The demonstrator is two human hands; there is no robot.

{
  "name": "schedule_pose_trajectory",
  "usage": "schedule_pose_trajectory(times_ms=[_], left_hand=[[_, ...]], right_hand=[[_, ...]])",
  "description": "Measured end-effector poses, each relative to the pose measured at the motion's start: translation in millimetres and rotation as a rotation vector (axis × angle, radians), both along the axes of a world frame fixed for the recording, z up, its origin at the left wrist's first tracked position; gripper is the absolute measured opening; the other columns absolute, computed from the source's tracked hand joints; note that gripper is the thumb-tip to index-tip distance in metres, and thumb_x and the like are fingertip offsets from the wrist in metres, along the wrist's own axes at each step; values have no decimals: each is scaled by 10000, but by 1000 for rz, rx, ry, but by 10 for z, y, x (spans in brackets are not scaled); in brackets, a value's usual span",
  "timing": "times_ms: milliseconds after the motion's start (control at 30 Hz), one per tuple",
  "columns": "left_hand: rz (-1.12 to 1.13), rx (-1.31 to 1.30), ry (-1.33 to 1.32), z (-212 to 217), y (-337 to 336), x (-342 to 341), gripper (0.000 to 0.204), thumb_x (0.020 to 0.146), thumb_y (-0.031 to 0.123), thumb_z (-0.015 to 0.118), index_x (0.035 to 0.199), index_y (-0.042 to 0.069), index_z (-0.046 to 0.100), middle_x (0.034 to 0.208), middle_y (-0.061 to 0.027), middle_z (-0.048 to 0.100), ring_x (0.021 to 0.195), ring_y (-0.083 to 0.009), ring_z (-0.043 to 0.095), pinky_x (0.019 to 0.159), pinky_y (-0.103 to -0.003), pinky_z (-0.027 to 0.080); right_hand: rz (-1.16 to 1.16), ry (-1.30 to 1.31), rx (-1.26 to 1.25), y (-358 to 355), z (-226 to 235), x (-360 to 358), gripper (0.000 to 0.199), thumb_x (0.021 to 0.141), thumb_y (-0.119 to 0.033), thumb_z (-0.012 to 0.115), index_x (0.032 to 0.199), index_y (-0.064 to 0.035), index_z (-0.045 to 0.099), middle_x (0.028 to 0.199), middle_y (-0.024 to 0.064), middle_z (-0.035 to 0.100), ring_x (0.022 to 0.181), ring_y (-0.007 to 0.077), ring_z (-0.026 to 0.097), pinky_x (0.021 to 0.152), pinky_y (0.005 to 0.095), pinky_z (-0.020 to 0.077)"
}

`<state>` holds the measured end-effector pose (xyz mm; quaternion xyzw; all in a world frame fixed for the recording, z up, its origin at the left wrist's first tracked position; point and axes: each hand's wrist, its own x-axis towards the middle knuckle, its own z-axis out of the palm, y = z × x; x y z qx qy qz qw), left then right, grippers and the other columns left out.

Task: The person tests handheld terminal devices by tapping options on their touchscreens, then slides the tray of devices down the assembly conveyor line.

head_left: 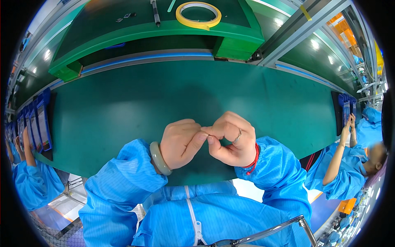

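Two hands – left hand [180, 143], right hand [231, 139] – curled, fingertips touching; held item not visible; one tape roll [198, 15]

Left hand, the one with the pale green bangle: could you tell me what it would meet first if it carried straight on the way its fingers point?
The left hand points rightward and already meets the right hand at the fingertips, so the right hand is first.

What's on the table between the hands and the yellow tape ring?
Nothing: in the head view, only bare green mat lies between the hands and the tape ring's raised shelf.
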<state>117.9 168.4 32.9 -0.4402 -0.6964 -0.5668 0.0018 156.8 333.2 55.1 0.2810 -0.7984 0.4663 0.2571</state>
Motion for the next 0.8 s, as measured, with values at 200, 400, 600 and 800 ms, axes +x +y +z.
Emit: schedule_pose_trajectory(times_ms=[200,400,600,800], left_hand=[[98,-92,107,0,-3,-20,178,859,109,509,732,23,598,612,-98,528,518,-258,466,481,-357,378],[126,-78,88,24,16,1,197,855,73,494,677,11,552,584,-109,506,498,-269,451,470,-372,364],[112,-37,27,-1,43,-9,230,872,80,478,663,9,543,565,-117,500,485,-282,444,470,-379,361],[42,-34,-34,-10,6,15,232,884,92,467,688,12,562,586,-119,523,494,-284,455,479,-383,370]], right_hand=[[-55,-40,-11,-41,-52,1,189,632,42,632,808,-25,628,654,60,540,543,208,517,477,297,411],[-111,11,47,-61,-11,-9,182,643,44,632,813,-21,622,649,64,532,541,213,516,477,300,419],[-108,46,96,-43,-57,-38,153,647,31,652,783,-20,604,650,64,531,550,220,520,486,307,426],[-85,76,96,-32,-61,-36,172,647,31,649,806,-21,609,660,67,538,555,220,524,494,309,430]])
